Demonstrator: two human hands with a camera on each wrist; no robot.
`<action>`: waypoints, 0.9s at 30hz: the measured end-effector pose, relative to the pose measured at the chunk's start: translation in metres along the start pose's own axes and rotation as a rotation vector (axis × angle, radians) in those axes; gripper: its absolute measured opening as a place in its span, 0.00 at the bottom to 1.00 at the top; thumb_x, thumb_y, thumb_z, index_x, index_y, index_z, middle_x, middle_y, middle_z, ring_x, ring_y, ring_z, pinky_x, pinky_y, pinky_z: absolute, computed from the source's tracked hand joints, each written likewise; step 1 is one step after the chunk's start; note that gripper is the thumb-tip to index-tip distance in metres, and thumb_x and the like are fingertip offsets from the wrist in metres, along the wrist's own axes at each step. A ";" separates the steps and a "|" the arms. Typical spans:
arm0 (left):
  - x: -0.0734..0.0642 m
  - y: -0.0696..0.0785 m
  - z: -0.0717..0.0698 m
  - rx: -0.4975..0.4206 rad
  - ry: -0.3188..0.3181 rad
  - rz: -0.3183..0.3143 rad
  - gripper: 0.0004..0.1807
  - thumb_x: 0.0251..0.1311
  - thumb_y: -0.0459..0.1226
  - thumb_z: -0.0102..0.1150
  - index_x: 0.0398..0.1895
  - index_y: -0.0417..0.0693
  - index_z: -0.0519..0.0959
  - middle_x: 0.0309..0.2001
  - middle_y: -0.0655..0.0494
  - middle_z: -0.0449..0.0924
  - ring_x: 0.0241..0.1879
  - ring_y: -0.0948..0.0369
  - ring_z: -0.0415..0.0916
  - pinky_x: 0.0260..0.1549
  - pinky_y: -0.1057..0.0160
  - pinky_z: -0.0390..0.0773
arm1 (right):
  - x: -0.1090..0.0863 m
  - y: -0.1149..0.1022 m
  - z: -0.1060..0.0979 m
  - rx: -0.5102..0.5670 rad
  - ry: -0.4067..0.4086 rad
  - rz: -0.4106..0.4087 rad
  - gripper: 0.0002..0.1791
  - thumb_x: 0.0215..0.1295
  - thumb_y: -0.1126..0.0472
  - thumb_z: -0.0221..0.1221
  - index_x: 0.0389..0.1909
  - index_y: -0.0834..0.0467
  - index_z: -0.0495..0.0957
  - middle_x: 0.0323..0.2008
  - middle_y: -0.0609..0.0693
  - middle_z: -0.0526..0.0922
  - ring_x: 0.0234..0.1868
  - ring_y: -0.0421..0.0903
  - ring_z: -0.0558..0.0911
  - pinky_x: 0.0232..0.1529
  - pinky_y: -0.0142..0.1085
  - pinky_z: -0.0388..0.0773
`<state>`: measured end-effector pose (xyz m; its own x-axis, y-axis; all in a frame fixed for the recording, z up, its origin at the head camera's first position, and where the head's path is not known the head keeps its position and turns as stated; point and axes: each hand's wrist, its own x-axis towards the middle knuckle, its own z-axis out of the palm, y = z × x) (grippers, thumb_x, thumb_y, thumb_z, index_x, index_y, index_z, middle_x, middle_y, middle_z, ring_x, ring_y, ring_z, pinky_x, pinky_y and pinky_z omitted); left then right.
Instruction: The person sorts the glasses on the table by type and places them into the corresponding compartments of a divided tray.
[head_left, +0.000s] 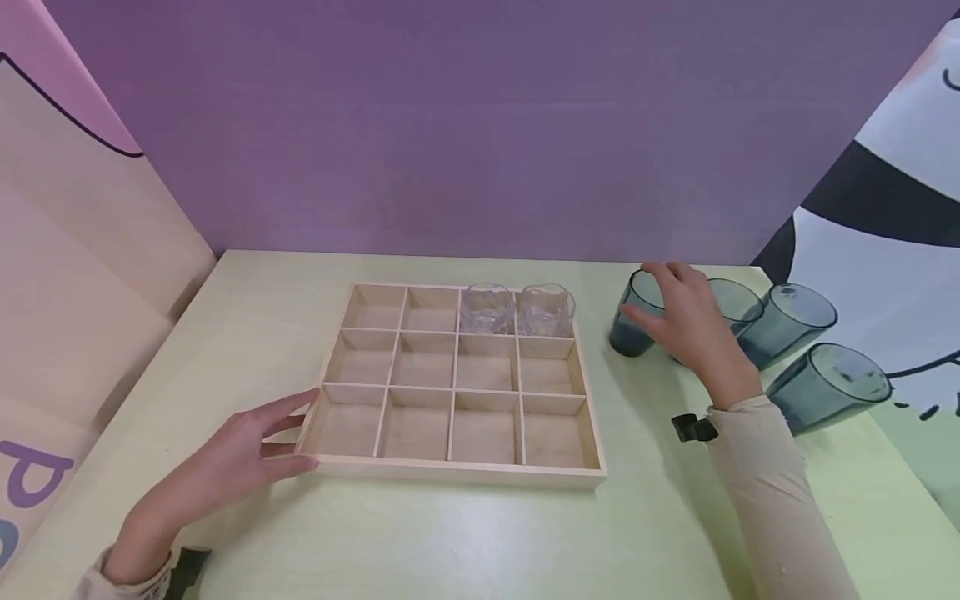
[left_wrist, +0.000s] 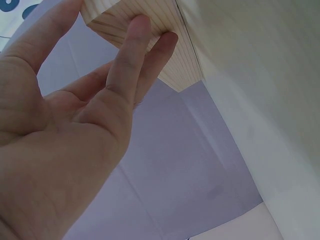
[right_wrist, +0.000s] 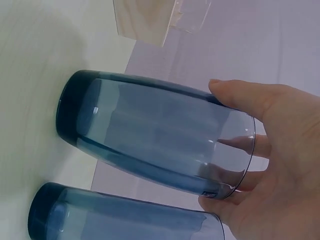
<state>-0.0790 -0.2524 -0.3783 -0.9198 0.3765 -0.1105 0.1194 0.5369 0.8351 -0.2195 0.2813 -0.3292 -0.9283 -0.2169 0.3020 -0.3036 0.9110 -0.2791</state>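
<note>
A pale wooden divided tray (head_left: 457, 472) lies on the table. My left hand (head_left: 236, 446) rests against its left side, fingers extended and thumb at the near corner; the left wrist view shows the fingertips on the wood (left_wrist: 160, 57). At the right, my right hand (head_left: 693, 337) holds a tall blue-tinted glass (right_wrist: 155, 135) near its rim, thumb on one side and fingers on the other. Whether its base touches the table I cannot tell. A second blue glass (right_wrist: 120, 215) stands beside it, partly hidden by the hand in the head view.
Two small clear glass cups (head_left: 487, 311) sit in the tray's far row, in the two right compartments. More blue glasses (head_left: 828, 387) stand along the table's right edge, behind and beside the right forearm. A purple panel (head_left: 480, 133) rises behind the table.
</note>
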 end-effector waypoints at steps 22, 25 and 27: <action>0.000 -0.001 0.002 -0.012 -0.001 -0.041 0.46 0.58 0.49 0.71 0.77 0.50 0.59 0.74 0.42 0.59 0.57 0.44 0.78 0.47 0.62 0.85 | 0.005 -0.006 0.000 0.025 -0.113 0.086 0.46 0.67 0.41 0.62 0.74 0.65 0.57 0.69 0.73 0.60 0.68 0.70 0.61 0.64 0.69 0.61; 0.000 0.000 0.002 -0.014 -0.003 -0.044 0.46 0.58 0.49 0.71 0.77 0.50 0.59 0.74 0.42 0.59 0.57 0.44 0.78 0.47 0.62 0.85 | 0.004 -0.003 0.000 0.039 -0.133 0.070 0.47 0.66 0.39 0.62 0.75 0.64 0.56 0.70 0.71 0.60 0.70 0.69 0.59 0.65 0.69 0.60; 0.000 0.000 0.002 -0.016 -0.004 -0.040 0.47 0.58 0.49 0.71 0.77 0.50 0.59 0.74 0.42 0.59 0.57 0.44 0.78 0.47 0.62 0.85 | 0.003 -0.002 0.000 0.052 -0.139 0.059 0.47 0.65 0.40 0.63 0.74 0.63 0.57 0.70 0.70 0.59 0.69 0.68 0.61 0.64 0.68 0.61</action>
<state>-0.0786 -0.2512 -0.3793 -0.9220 0.3584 -0.1464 0.0767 0.5397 0.8383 -0.2216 0.2791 -0.3275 -0.9644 -0.2135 0.1559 -0.2554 0.9049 -0.3406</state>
